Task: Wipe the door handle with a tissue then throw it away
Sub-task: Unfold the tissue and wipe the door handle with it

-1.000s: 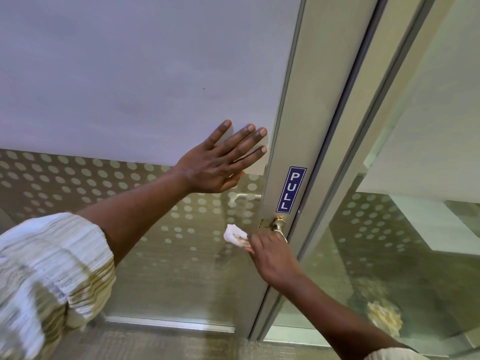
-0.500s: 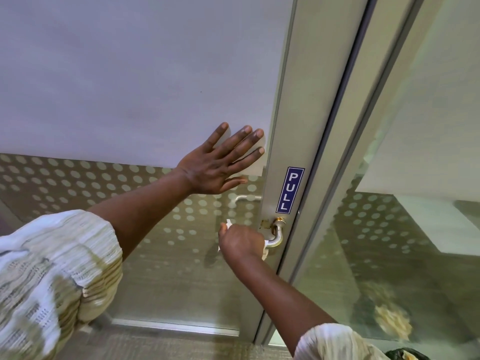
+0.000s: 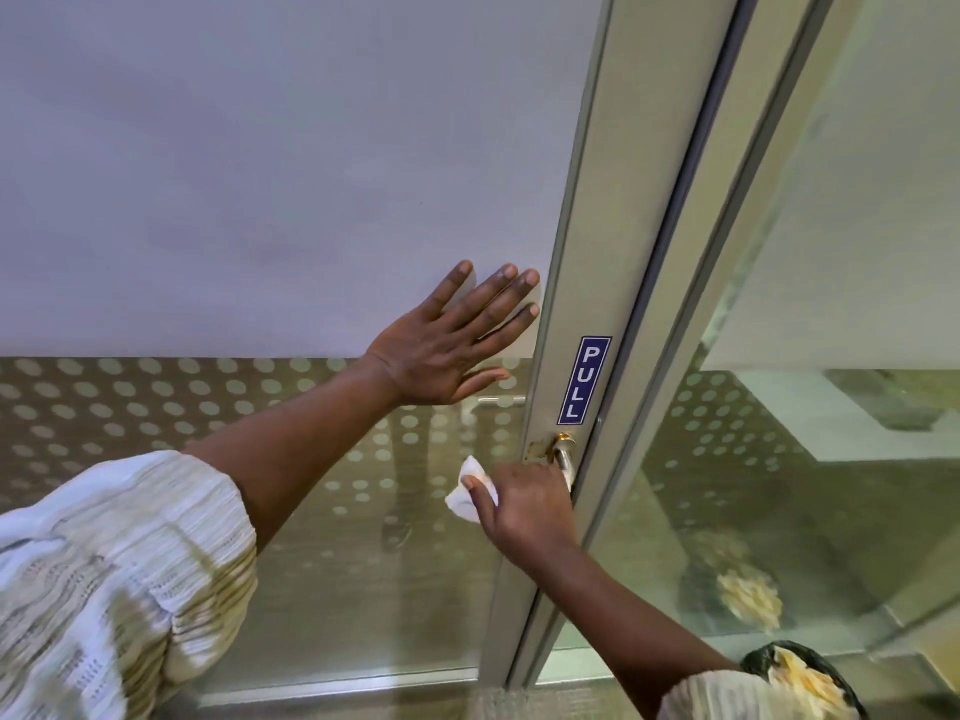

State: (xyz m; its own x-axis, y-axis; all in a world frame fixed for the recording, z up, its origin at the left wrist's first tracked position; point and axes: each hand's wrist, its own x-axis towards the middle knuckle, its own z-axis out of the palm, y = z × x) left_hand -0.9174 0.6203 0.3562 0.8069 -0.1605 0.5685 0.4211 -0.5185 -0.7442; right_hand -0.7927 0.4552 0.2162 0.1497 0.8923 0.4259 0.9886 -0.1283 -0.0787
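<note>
A metal lever door handle (image 3: 563,454) with a brass base sits on the door's aluminium frame, just below a blue PULL sign (image 3: 584,380). My right hand (image 3: 524,504) is closed over the lever, pressing a crumpled white tissue (image 3: 466,492) against it; the tissue sticks out to the left under my fingers. Most of the lever is hidden by the hand. My left hand (image 3: 452,345) lies flat with fingers spread on the frosted glass door panel (image 3: 260,174), up and left of the handle.
A fixed glass panel (image 3: 831,459) stands to the right of the door frame (image 3: 587,252). A bin with a black liner (image 3: 800,678), holding crumpled paper, sits at the bottom right. The door's lower glass has a dotted pattern.
My right hand has slid the tissue along the lever: out to the left half a second ago, now back to the right near the frame. The left hand stays on the glass.
</note>
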